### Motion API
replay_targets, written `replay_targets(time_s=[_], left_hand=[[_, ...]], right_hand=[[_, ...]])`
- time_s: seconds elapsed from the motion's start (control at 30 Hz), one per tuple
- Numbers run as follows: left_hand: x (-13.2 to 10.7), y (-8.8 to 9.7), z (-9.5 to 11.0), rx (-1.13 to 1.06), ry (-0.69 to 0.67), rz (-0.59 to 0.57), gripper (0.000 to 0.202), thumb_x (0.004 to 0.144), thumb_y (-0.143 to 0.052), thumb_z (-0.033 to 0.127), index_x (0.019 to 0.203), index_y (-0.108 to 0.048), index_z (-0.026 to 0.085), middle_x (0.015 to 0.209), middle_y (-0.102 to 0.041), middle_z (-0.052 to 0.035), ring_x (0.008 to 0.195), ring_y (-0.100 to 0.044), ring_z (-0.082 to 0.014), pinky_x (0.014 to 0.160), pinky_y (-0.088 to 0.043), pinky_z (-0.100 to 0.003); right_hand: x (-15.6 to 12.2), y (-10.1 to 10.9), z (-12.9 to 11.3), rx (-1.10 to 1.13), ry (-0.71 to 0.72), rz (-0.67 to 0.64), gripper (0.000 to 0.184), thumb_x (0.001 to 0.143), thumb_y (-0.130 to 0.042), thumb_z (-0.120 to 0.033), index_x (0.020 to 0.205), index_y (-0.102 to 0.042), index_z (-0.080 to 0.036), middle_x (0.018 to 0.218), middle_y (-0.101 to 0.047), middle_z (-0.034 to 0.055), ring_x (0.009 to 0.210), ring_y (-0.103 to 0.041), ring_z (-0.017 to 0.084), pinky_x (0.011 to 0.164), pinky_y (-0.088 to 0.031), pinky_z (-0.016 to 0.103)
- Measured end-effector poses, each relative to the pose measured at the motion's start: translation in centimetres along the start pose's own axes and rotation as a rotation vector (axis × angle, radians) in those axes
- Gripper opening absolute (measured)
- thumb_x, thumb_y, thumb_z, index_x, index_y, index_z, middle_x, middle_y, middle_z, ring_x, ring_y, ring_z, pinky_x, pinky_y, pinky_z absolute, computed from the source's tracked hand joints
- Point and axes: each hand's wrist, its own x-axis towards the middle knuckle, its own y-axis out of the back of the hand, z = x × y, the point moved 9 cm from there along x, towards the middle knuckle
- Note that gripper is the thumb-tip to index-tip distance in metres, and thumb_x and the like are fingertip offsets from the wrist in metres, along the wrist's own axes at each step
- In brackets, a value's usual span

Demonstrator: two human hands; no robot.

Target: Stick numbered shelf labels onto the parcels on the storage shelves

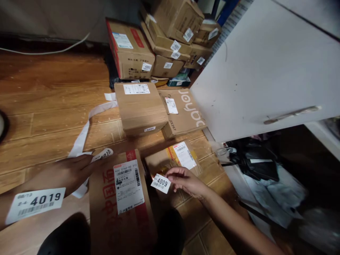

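Far left, the 4019 label (35, 205) lies on the left forearm (32, 184); next along, the left hand (73, 171) is at the white strip (85, 132), the 4020 label (104, 154) by its fingertips, though whether it grips anything I can't tell. In the middle sits the red-printed carton (106, 205); just right of it, the 4009 label (160, 183) is pinched by the right hand (184, 181), thumb against fingers, near the yellow-taped box (172, 158).

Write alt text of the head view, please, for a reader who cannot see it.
A person's right hand pinches a 4009 label near a parcel on the floor. The left hand has a curled label at its tip, and a 4019 label lies on that forearm. Beyond, cardboard boxes are stacked beside a white panel.
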Motion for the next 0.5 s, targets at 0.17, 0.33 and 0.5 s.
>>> replay_targets(time_s=[0.17, 0.33, 0.5], left_hand=[[0.30, 0.92, 0.04, 0.100, 0.110, 0.016, 0.055, 0.091, -0.032, 0.026, 0.146, -0.028, 0.028, 0.101, -0.068, -0.0054, 0.079, -0.065, -0.0234, 0.071, -0.047, -0.035], [0.66, 0.92, 0.58, 0.014, 0.002, 0.070, 0.068, 0.089, -0.032, 0.035, 0.149, 0.001, 0.033, 0.117, -0.062, -0.0098, 0.097, -0.062, -0.0307, 0.074, -0.047, -0.040], [0.65, 0.59, 0.30, 0.036, 0.004, 0.055, 0.064, 0.090, -0.031, 0.033, 0.150, -0.008, 0.030, 0.099, -0.065, -0.0095, 0.085, -0.063, -0.0287, 0.072, -0.047, -0.039]], right_hand=[[0.25, -0.05, 0.23, 0.055, -0.001, -0.012, 0.034, 0.056, -0.086, -0.036, 0.078, -0.070, -0.016, 0.071, -0.068, -0.0012, 0.056, -0.058, 0.007, 0.044, -0.050, 0.015], [0.39, 0.08, 0.18, 0.049, 0.014, -0.017, 0.033, 0.057, -0.085, -0.036, 0.079, -0.071, -0.016, 0.071, -0.068, -0.0009, 0.057, -0.059, 0.007, 0.044, -0.050, 0.016], [0.28, 0.04, -0.10, -0.029, 0.031, -0.014, 0.031, 0.057, -0.085, -0.034, 0.078, -0.071, -0.017, 0.069, -0.068, -0.0020, 0.055, -0.056, 0.005, 0.047, -0.045, 0.015]])
